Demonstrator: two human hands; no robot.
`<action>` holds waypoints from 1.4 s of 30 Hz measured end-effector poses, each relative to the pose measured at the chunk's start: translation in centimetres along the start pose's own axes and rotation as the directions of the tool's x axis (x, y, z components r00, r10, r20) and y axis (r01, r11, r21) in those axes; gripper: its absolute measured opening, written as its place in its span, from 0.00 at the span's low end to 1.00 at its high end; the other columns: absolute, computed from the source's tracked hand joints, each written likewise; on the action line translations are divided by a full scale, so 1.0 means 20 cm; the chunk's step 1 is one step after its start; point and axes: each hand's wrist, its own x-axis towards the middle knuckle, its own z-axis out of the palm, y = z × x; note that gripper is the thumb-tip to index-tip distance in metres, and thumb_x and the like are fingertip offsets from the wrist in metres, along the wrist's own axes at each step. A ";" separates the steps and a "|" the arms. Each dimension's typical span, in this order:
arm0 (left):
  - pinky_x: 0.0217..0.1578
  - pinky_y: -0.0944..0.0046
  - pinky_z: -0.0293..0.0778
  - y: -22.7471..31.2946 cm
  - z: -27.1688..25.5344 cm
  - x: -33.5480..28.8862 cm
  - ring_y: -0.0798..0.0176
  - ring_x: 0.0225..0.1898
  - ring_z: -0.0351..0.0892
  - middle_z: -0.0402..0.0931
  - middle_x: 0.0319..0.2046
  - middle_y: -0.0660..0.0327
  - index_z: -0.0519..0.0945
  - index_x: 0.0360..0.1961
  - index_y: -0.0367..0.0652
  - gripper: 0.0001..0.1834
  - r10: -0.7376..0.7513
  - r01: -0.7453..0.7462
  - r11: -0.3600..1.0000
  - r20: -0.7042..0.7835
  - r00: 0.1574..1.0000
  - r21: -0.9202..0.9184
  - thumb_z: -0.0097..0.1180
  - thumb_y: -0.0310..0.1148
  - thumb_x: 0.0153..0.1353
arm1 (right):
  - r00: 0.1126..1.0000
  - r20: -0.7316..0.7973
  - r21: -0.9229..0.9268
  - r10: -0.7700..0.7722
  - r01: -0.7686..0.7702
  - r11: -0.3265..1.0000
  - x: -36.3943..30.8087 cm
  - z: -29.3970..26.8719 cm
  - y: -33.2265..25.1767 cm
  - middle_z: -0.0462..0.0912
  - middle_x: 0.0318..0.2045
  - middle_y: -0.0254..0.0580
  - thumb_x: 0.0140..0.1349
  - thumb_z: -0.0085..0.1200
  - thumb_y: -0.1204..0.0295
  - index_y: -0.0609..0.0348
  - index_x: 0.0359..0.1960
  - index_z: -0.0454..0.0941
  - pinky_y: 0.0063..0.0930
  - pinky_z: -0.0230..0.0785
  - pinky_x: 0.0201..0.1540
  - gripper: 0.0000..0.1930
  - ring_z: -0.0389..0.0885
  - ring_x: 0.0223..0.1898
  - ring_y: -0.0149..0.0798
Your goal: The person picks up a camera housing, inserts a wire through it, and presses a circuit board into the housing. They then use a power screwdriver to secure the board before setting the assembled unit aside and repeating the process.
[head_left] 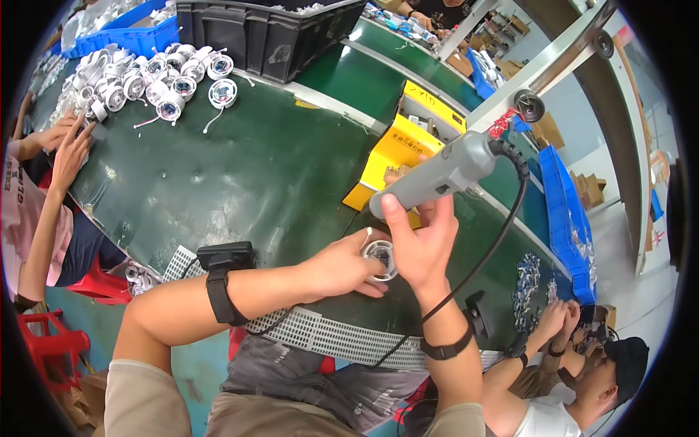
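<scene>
Between the fingers of my left hand (pixel 346 266) is a round white housing (pixel 378 260) with dark parts inside and a short white lead at its top. It is held low over the green table. My right hand (pixel 424 244) is closed around a grey electric screwdriver (pixel 437 175), just right of and above the housing. The tool lies tilted, its black cable (pixel 510 218) looping from the upper end down past my right forearm. Its working tip is hidden from view. Just behind the tool stands an open yellow box (pixel 397 149) with small parts in it.
Many white round housings (pixel 116 80) with leads are heaped at the far left, before a black crate (pixel 269 36). A co-worker's hands (pixel 69 149) reach in at left; another person's hands (pixel 557 320) work at right by small parts (pixel 526 284) and a blue bin (pixel 564 211).
</scene>
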 end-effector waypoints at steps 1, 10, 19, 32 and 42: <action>0.37 0.62 0.83 0.02 0.00 -0.01 0.57 0.37 0.83 0.73 0.47 0.50 0.62 0.60 0.35 0.24 -0.020 0.020 0.999 -0.021 1.000 0.037 0.47 0.27 0.62 | 0.987 -0.117 0.092 -0.106 0.117 0.989 0.01 0.02 0.07 0.75 0.44 0.47 0.59 0.57 0.71 0.65 0.64 0.55 0.35 0.68 0.53 0.33 0.77 0.43 0.38; 0.36 0.62 0.83 0.05 0.00 -0.01 0.56 0.35 0.83 0.73 0.45 0.49 0.63 0.56 0.34 0.20 -0.070 0.078 0.992 -0.085 0.994 0.103 0.45 0.28 0.64 | 0.821 -0.562 0.386 -0.102 0.369 0.846 0.30 0.01 -0.05 0.68 0.19 0.40 0.69 0.39 0.66 0.62 0.61 0.56 0.29 0.63 0.17 0.21 0.67 0.15 0.33; 0.36 0.61 0.84 0.09 0.01 -0.03 0.55 0.36 0.83 0.71 0.47 0.48 0.62 0.57 0.31 0.22 -0.060 0.083 0.985 -0.148 0.987 0.152 0.45 0.26 0.63 | 0.819 -0.571 0.340 -0.051 0.293 0.894 0.30 0.03 -0.03 0.66 0.17 0.38 0.70 0.40 0.66 0.63 0.55 0.60 0.27 0.63 0.16 0.18 0.66 0.13 0.32; 0.42 0.61 0.83 0.05 -0.02 0.01 0.54 0.39 0.82 0.71 0.48 0.51 0.63 0.61 0.34 0.21 -0.021 0.030 0.997 -0.122 0.992 0.068 0.41 0.25 0.67 | 0.862 -0.499 0.513 0.091 0.209 0.833 0.02 0.05 -0.10 0.66 0.19 0.37 0.71 0.36 0.58 0.60 0.61 0.56 0.25 0.63 0.18 0.23 0.65 0.14 0.31; 0.40 0.63 0.82 0.03 -0.02 0.03 0.55 0.37 0.84 0.72 0.50 0.49 0.64 0.60 0.35 0.22 0.002 0.012 0.994 -0.126 0.992 0.104 0.40 0.26 0.65 | 0.905 -0.414 0.547 0.097 0.163 0.821 -0.08 0.07 -0.06 0.67 0.20 0.39 0.70 0.37 0.58 0.60 0.59 0.55 0.25 0.64 0.18 0.23 0.66 0.14 0.31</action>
